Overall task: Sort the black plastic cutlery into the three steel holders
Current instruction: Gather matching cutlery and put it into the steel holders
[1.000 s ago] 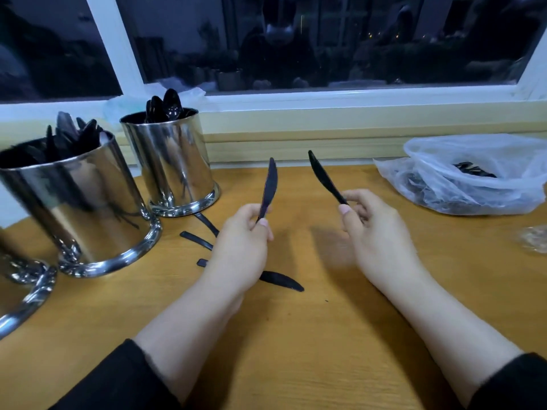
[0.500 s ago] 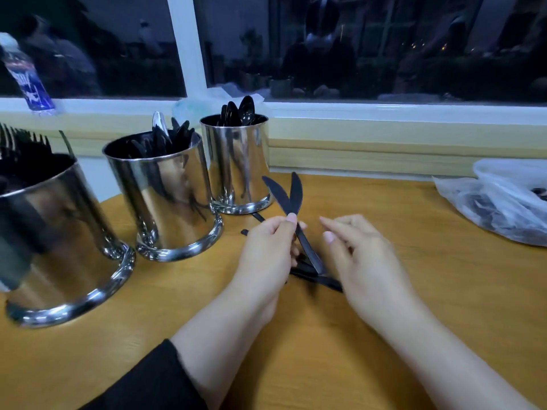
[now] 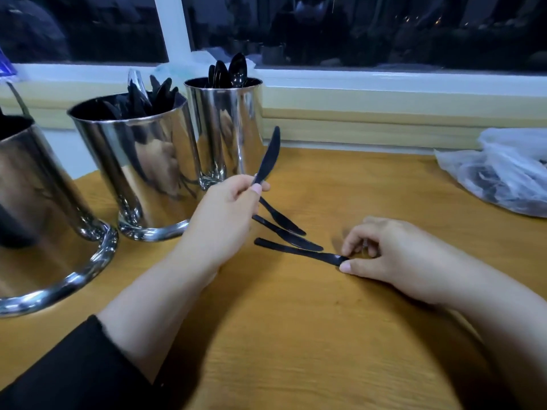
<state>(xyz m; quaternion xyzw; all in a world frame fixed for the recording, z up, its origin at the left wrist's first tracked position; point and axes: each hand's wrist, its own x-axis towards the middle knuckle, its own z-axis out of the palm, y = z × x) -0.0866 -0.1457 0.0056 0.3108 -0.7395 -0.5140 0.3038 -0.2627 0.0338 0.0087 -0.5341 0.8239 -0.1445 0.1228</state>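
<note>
Since a second before, the right hand (image 3: 393, 255) had dropped from holding a knife aloft to pinch, apparently, the nearest knife (image 3: 299, 251) lying right of the middle holder (image 3: 139, 164), while the left hand (image 3: 228, 214) gripped an upright knife (image 3: 268, 156), suggesting gathering knives for one drop.

left hand (image 3: 225, 211) raised, pinching, right hand (image 3: 393, 255) low, fingertips pinched

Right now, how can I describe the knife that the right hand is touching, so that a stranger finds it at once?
Start from the wooden table and find the three black knives lying in a row in front of the steel holders. It is the nearest knife, closest to the person. Unlike its two neighbours, its blade end is pinched by the right hand.
</note>
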